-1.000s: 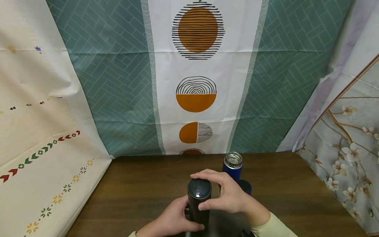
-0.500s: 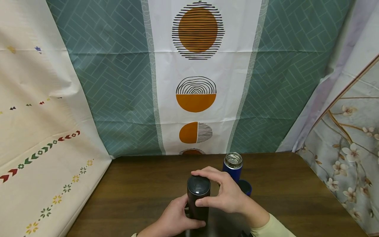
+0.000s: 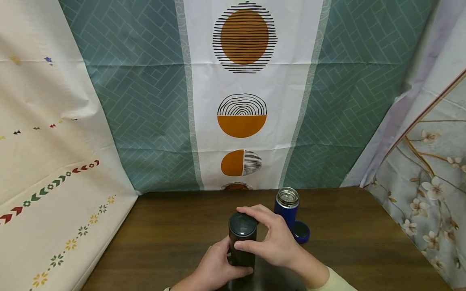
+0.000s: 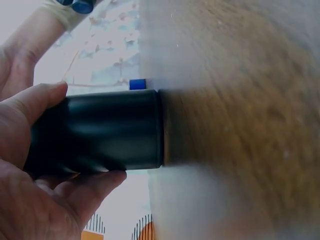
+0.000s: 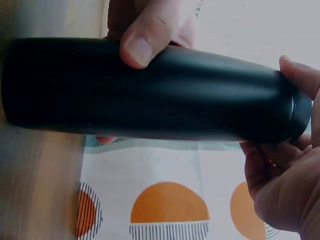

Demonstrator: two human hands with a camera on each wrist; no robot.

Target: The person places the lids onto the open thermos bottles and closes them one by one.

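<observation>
A black thermos bottle (image 3: 243,258) stands upright between both hands over the table. My left hand (image 3: 217,264) grips its body from the left, thumb across the front. At the top, my right hand (image 3: 278,236) holds the glossy black lid (image 3: 242,224) between thumb and fingers. The right wrist view shows the bottle's long smooth side, with the left hand (image 5: 157,27) around the middle and the right hand (image 5: 287,182) at the lid end. Its base (image 4: 159,129) is close over the wood in the left wrist view.
Behind the right hand stands a blue thermos (image 3: 286,213) with its steel mouth uncovered. A blue-rimmed cap (image 3: 301,232) lies beside it on the brown wooden table (image 3: 174,226). Patterned cloths (image 3: 240,81) hang at the back and both sides.
Both hands and the black thermos have shifted slightly away from me and to the left. More of the blue-rimmed cap shows now. The hold of both hands looks the same.
</observation>
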